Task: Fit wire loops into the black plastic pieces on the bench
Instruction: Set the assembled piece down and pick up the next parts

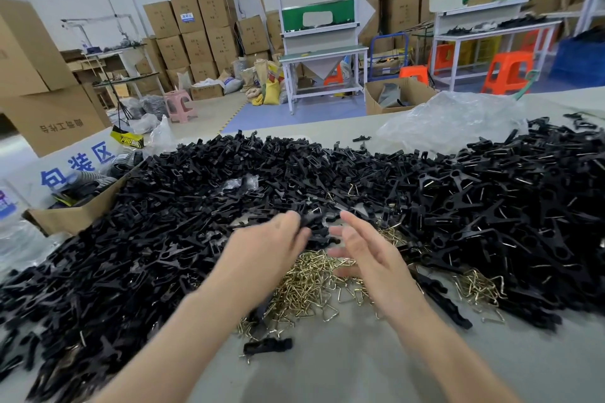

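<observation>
Head view: black plastic pieces [163, 239], far too many to count, lie in one heap across the tabletop [343, 363] from left to right. They are flat, matte and Y-shaped, and many at right already have a wire in them. Brass-coloured triangular wire loops [307, 285] sit in two clumps: the main one under the hands, and a smaller clump [478, 286] at right. One stray piece [268, 345] lies alone up front. Both hands are over the main clump. The left hand [268, 242] is palm down and pinches a single black piece [315, 218], blurred. The right hand [373, 255] has its fingers [352, 222] spread and relaxed, holding nothing.
</observation>
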`<state>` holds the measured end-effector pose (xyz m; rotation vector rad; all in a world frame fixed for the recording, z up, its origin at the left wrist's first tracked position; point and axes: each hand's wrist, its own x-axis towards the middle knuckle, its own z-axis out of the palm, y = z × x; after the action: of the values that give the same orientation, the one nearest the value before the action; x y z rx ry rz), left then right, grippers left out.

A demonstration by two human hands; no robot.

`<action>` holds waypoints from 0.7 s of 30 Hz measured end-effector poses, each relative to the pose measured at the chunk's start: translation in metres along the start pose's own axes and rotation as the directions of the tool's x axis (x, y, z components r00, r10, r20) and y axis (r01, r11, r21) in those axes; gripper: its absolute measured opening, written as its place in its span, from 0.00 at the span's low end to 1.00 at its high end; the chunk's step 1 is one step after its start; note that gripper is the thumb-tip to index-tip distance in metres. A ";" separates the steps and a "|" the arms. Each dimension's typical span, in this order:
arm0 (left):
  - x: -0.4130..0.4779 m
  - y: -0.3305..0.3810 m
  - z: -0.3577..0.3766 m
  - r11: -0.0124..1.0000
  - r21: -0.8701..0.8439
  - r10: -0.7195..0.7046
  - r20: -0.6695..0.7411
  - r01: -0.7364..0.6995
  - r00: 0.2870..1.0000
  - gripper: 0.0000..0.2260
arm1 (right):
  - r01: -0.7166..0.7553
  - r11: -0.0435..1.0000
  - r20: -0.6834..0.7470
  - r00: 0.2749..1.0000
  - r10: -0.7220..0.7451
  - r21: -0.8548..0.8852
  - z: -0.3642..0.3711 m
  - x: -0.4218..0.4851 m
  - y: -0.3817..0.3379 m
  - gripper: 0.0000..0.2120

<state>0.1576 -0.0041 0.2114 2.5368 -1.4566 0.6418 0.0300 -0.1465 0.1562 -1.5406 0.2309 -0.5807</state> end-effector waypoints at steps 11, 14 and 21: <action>-0.017 0.062 0.030 0.894 -0.401 -0.242 -0.058 0.199 0.969 0.21 | -0.046 0.842 -0.221 0.956 0.194 0.537 -0.013 0.016 0.002 0.11; -0.011 0.042 0.030 0.904 -0.351 -0.315 -0.163 0.244 0.935 0.21 | -0.080 0.819 -0.188 0.956 0.224 0.569 -0.014 0.016 0.002 0.12; -0.022 -0.037 0.038 0.784 -0.204 -0.619 -0.201 0.586 0.759 0.21 | -0.138 0.859 -0.070 0.978 0.197 0.493 -0.009 0.012 0.008 0.15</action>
<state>0.1905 0.0197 0.1710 2.4826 -0.5055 0.6909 0.0376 -0.1604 0.1508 -0.9859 0.2823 -0.5413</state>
